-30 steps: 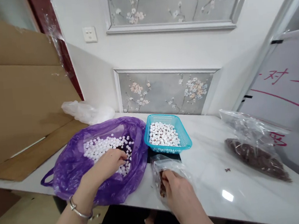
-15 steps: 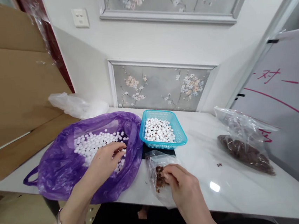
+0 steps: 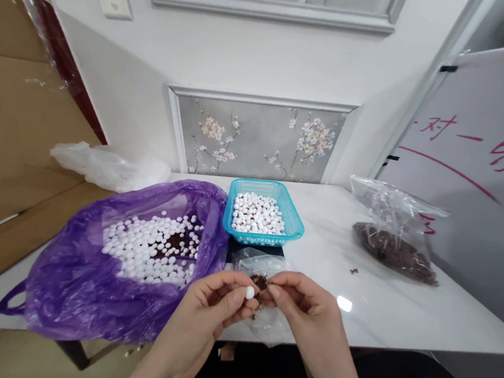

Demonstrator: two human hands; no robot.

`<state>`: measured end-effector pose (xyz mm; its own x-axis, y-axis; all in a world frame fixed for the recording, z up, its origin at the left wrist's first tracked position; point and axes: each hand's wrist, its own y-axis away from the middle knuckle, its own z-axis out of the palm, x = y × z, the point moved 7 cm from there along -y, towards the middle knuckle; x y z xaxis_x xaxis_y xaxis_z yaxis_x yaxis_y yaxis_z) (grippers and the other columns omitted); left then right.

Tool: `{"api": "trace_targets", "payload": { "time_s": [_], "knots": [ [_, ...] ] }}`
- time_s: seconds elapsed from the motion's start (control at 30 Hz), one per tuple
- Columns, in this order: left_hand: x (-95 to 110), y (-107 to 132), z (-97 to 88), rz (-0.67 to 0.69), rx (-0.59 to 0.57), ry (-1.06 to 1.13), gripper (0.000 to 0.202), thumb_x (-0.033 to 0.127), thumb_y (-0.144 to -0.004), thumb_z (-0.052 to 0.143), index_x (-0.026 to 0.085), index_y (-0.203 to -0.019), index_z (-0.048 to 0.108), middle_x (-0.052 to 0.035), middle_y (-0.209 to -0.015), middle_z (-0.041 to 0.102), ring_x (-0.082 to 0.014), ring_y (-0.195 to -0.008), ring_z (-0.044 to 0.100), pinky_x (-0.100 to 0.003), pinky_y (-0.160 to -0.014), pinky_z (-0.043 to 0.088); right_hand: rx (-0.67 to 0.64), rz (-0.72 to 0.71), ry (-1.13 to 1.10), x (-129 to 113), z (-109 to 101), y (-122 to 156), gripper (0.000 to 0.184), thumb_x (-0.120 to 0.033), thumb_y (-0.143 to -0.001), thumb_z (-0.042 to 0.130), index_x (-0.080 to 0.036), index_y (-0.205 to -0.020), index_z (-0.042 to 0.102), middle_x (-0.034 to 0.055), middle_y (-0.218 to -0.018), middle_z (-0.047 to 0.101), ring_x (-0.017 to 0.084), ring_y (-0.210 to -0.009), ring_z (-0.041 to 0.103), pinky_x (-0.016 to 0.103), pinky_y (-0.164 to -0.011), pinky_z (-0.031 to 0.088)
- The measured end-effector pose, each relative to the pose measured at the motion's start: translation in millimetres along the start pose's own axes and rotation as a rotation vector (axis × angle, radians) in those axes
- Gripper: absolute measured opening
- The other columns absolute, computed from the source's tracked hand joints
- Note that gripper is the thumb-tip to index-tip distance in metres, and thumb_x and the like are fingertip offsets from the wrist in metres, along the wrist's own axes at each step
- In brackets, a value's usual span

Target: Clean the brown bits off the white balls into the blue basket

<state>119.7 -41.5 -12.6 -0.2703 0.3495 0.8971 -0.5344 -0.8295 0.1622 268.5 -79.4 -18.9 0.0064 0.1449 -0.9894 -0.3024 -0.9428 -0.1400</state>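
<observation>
My left hand (image 3: pixel 219 308) is closed, pinching a small white ball (image 3: pixel 249 292) between thumb and forefinger. Close beside it, my right hand (image 3: pixel 305 303) has its thumb and forefinger pressed together; what they hold is too small to make out. Both hands are above a clear plastic bag (image 3: pixel 259 261), where small reddish-brown pieces (image 3: pixel 260 281) show between the fingers. To the left, an open purple plastic bag (image 3: pixel 84 300) contains many loose white balls (image 3: pixel 137 247). Behind the hands, a blue plastic basket (image 3: pixel 292 212) holds more white balls (image 3: pixel 257 215), some with brown bits.
A clear bag of brown pieces (image 3: pixel 394 252) lies on the right of the white table (image 3: pixel 328 235). One small brown bit (image 3: pixel 354 271) lies nearby. At left stand a cardboard box (image 3: pixel 5 129) and a crumpled white plastic bag (image 3: pixel 107 167). A whiteboard (image 3: pixel 479 191) leans at right.
My left hand has come out of the purple bag with a white ball and moved right to meet my right hand. The camera view has shifted slightly.
</observation>
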Motion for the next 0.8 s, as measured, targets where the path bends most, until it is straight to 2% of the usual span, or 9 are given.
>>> {"api": "trace_targets", "payload": {
  "time_s": [0.1,0.27,0.37,0.5,0.6,0.67,0.8],
  "knots": [
    [-4,-1,-0.6,-0.036,0.014,0.035,0.008,0.025,-0.081,0.073,0.019,-0.087,0.074,0.0004,-0.076,0.069,-0.0080,-0.072,0.061,-0.018,-0.074,0.050,-0.040,0.057,-0.173,-1,3,2,0.007,-0.023,-0.081,0.072,-0.021,-0.087,0.069,0.0003,-0.080,0.073,0.016,-0.076,0.069,0.025,-0.072,0.055],
    [-3,1,1.7,-0.032,0.001,0.063,0.008,0.025,-0.081,0.073,0.018,-0.086,0.074,0.0004,-0.076,0.070,-0.0073,-0.072,0.061,-0.017,-0.074,0.050,-0.118,0.022,-0.356,-11,6,6,0.009,-0.015,-0.079,0.074,-0.024,-0.079,0.073,-0.0016,-0.092,0.067,0.012,-0.077,0.067,0.024,-0.074,0.054],
    [-3,1,2.8,-0.023,0.014,0.069,0.009,0.025,-0.079,0.075,0.018,-0.086,0.075,0.0006,-0.076,0.070,-0.0073,-0.070,0.061,-0.017,-0.072,0.049,-0.129,0.024,-0.326,-11,5,7,0.012,-0.014,-0.078,0.074,-0.026,-0.077,0.076,-0.0006,-0.096,0.065,0.014,-0.083,0.065,0.025,-0.075,0.053],
    [-4,1,5.7,-0.020,0.021,0.094,0.012,0.026,-0.076,0.078,0.018,-0.084,0.075,0.0010,-0.072,0.069,-0.0076,-0.067,0.060,-0.018,-0.071,0.049,-0.147,-0.004,-0.237,-13,7,7,0.013,-0.013,-0.076,0.074,-0.026,-0.072,0.077,-0.0015,-0.079,0.064,0.014,-0.076,0.061,0.023,-0.070,0.050],
    [-3,1,9.7,-0.010,0.003,0.111,0.013,0.027,-0.074,0.079,0.017,-0.083,0.076,-0.0001,-0.070,0.071,-0.0093,-0.067,0.062,-0.020,-0.072,0.049,-0.171,0.016,-0.258,-16,13,9,0.008,-0.017,-0.076,0.075,-0.024,-0.073,0.076,-0.0018,-0.072,0.066,0.014,-0.071,0.061,0.025,-0.070,0.050],
    [-2,2,10.5,-0.008,0.004,0.121,0.012,0.027,-0.074,0.079,0.018,-0.083,0.077,-0.0005,-0.071,0.072,-0.0098,-0.068,0.062,-0.021,-0.071,0.049,-0.136,0.064,-0.266,-16,14,11,0.003,-0.021,-0.075,0.077,-0.023,-0.075,0.075,-0.0018,-0.070,0.068,0.014,-0.069,0.062,0.023,-0.068,0.051],
    [-4,3,5.4,-0.024,0.045,0.110,0.013,0.027,-0.074,0.079,0.018,-0.083,0.078,-0.0002,-0.071,0.072,-0.0090,-0.066,0.061,-0.018,-0.067,0.048,-0.035,0.151,-0.215,-17,13,15,0.014,-0.023,-0.071,0.080,-0.021,-0.079,0.068,-0.0033,-0.069,0.068,0.011,-0.064,0.061,0.019,-0.062,0.049]
  ]
}}
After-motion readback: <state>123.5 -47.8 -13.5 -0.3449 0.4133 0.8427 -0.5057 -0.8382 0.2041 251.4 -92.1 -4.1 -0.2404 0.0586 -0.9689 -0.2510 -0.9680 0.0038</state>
